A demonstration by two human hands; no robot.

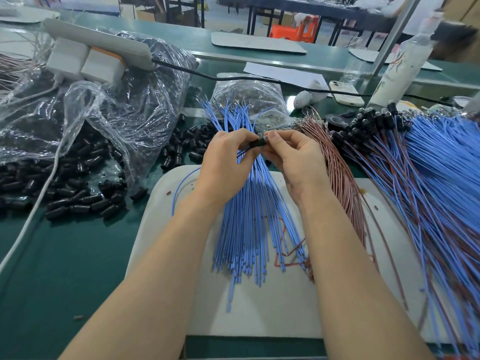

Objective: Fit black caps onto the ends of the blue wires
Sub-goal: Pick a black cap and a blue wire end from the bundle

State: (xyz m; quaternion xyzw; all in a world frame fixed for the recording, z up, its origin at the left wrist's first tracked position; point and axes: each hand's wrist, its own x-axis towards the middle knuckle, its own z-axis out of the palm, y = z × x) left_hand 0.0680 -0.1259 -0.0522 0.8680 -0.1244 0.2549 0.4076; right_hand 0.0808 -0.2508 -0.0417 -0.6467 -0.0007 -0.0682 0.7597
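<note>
Nearest to the person lies a white mat (pixel 259 315), and on it, under both wrists, the bundle of blue wires (pixel 246 224) is spread like a fan, with the cut ends toward the body. This probably lets one wire be taken at a time without lifting the rest. Above the bundle the two hands are brought together. The left hand (pixel 228 157) and the right hand (pixel 293 162) each pinch one black cap (pixel 256 144) between thumb and forefinger from opposite ends, it seems to press it onto a wire end. The wire end itself is hidden by the fingers, so it cannot be told how far the cap is seated. To the left of the left hand a heap of loose caps (pixel 78 193) spills from a clear plastic bag (pixel 124 105), within easy reach of that hand. To the right of the right hand lie brown wires (pixel 340 183), and further right a big pile of finished wires (pixel 428 162) with black heads, set apart from the uncapped ones. Beyond the hands sits a small bag (pixel 249 97) of metal parts, then a phone (pixel 345 96) and a white bottle (pixel 405 63). Marks on the bottle are too blurred to read, and no other writing can be read.
</note>
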